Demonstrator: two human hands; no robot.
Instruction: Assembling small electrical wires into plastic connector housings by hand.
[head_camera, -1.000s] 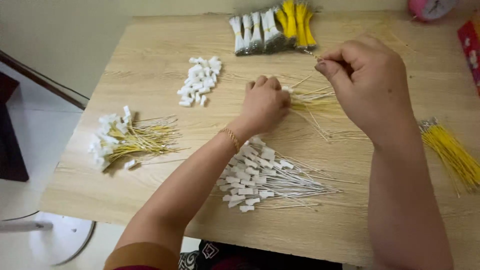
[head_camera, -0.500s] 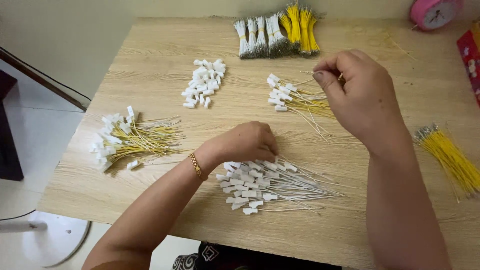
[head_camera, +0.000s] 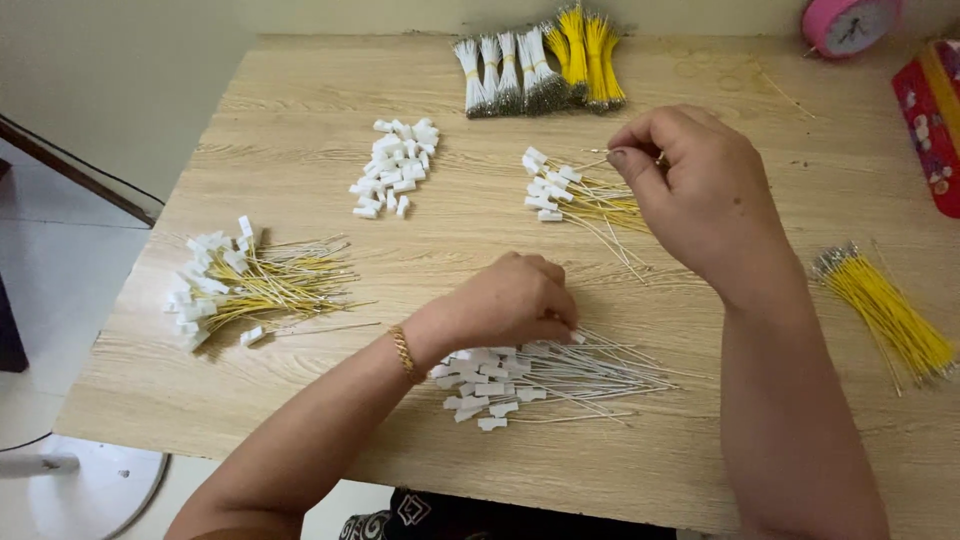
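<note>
The left hand (head_camera: 515, 300) rests curled, knuckles up, on the near pile of white wires (head_camera: 545, 375), its fingertips down among the white plugs at the pile's left end; whether its grip has closed on one of them cannot be told, since the fingers hide it. The right hand (head_camera: 695, 195) is raised above the table (head_camera: 300, 110), thumb and forefinger pinched in a closed grip on a thin wire (head_camera: 598, 153) that juts left from the fingertips; just below it lies a small fan of yellow wires with plugs (head_camera: 570, 195). Left of that sits a heap of loose white plugs (head_camera: 395, 165); near the left edge lies a larger yellow bunch with plugs (head_camera: 250, 280). At the far edge stand tied bundles, white (head_camera: 505, 75) beside yellow (head_camera: 585, 55); bare yellow wires (head_camera: 885, 310) lie by the right forearm; a pink clock (head_camera: 850, 22) sits in the far right corner, a red packet (head_camera: 935, 120) near it.
</note>
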